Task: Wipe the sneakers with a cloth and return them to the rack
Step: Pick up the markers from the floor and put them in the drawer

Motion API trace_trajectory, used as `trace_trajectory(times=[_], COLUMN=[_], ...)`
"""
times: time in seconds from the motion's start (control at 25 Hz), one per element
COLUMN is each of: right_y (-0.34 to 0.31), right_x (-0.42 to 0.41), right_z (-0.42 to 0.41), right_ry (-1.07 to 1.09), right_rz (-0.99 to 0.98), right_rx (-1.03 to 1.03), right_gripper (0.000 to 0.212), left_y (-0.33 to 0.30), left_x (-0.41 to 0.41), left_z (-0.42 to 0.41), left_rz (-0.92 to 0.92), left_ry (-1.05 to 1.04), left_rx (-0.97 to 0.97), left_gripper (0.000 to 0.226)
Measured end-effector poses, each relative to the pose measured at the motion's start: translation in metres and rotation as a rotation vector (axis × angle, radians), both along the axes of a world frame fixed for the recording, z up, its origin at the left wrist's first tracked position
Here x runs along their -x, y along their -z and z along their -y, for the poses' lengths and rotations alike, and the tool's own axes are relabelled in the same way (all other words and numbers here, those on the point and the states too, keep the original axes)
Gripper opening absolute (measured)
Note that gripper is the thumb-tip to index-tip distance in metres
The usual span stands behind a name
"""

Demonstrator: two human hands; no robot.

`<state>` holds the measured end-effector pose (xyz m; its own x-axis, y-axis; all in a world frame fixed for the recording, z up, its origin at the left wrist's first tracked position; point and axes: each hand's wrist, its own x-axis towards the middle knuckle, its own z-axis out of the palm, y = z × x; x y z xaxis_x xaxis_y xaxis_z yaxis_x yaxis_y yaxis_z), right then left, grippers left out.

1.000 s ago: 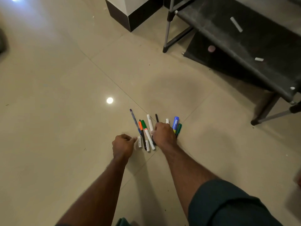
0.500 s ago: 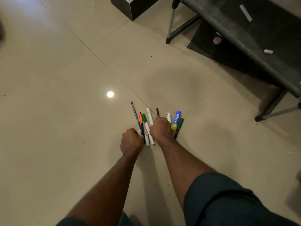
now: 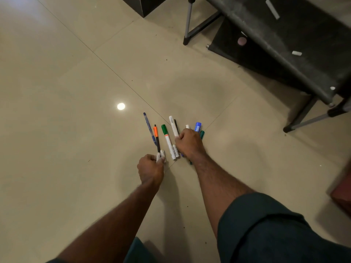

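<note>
No sneakers or cloth are in view. A row of pens and markers lies on the tiled floor: a blue pen [image 3: 149, 128], an orange-and-black pen [image 3: 156, 137], a green-capped white marker [image 3: 168, 141] and a white marker [image 3: 173, 126]. My left hand [image 3: 151, 168] pinches a short white marker piece [image 3: 161, 155] at the near end of the row. My right hand [image 3: 190, 144] lies curled over the right-hand markers, covering most of a blue-capped one [image 3: 197, 127] and a teal one [image 3: 201, 134]. The black shoe rack [image 3: 284, 44] stands at the upper right.
The rack's metal legs [image 3: 188, 21] rest on the floor, with small white scraps [image 3: 296, 53] on its dusty shelf. A dark cabinet base [image 3: 144, 6] sits at the top. A reddish object [image 3: 341, 194] shows at the right edge.
My left hand has moved right to the near end of the pens and closed on the white piece. The blue and orange pens now lie a little apart from the green marker.
</note>
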<state>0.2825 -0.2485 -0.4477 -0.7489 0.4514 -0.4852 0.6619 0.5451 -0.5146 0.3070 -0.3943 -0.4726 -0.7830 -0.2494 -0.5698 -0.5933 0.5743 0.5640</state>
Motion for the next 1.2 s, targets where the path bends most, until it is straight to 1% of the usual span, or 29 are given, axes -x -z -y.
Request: trace_trajectory(times=[0.12, 0.44, 0.52, 0.6, 0.68, 0.76, 0.84, 0.92, 1.04, 1.2], right_y=[-0.001, -0.004, -0.008, -0.019, -0.039, -0.064, -0.076, -0.074, -0.058, -0.041], right_x=[-0.004, -0.017, -0.016, -0.005, 0.006, 0.009, 0.001, -0.016, -0.027, -0.020], right_z=[-0.003, -0.003, -0.002, -0.011, -0.046, -0.080, -0.102, -0.104, -0.077, -0.059], right_ry=[0.001, 0.019, 0.042, 0.058, 0.095, 0.103, 0.067, 0.053, 0.044, 0.026], right_rz=[-0.007, 0.031, 0.046, 0.071, 0.096, 0.132, 0.184, 0.225, 0.235, 0.225], right_rx=[-0.004, 0.017, 0.079, 0.095, 0.079, 0.103, 0.091, 0.085, 0.170, 0.182], right_gripper=[0.023, 0.021, 0.020, 0.024, 0.029, 0.031, 0.031, 0.027, 0.021, 0.028], left_y=[0.001, 0.006, 0.006, 0.002, -0.005, -0.017, -0.021, -0.023, -0.021, -0.017], left_x=[0.002, 0.006, 0.003, 0.003, 0.009, 0.014, 0.011, 0.000, -0.002, 0.005], left_z=[-0.007, -0.021, -0.021, -0.018, -0.024, -0.024, -0.026, -0.031, -0.035, -0.041], left_rz=[-0.007, 0.063, 0.059, 0.002, -0.074, -0.065, -0.015, 0.055, 0.124, 0.136], left_ry=[0.044, 0.166, 0.176, 0.155, 0.234, 0.301, 0.331, 0.313, 0.232, 0.147], left_rx=[0.045, 0.232, 0.225, 0.180, 0.130, 0.121, 0.121, 0.112, 0.115, 0.100], left_gripper=[0.020, 0.026, 0.026, 0.026, 0.021, 0.019, 0.022, 0.026, 0.034, 0.039])
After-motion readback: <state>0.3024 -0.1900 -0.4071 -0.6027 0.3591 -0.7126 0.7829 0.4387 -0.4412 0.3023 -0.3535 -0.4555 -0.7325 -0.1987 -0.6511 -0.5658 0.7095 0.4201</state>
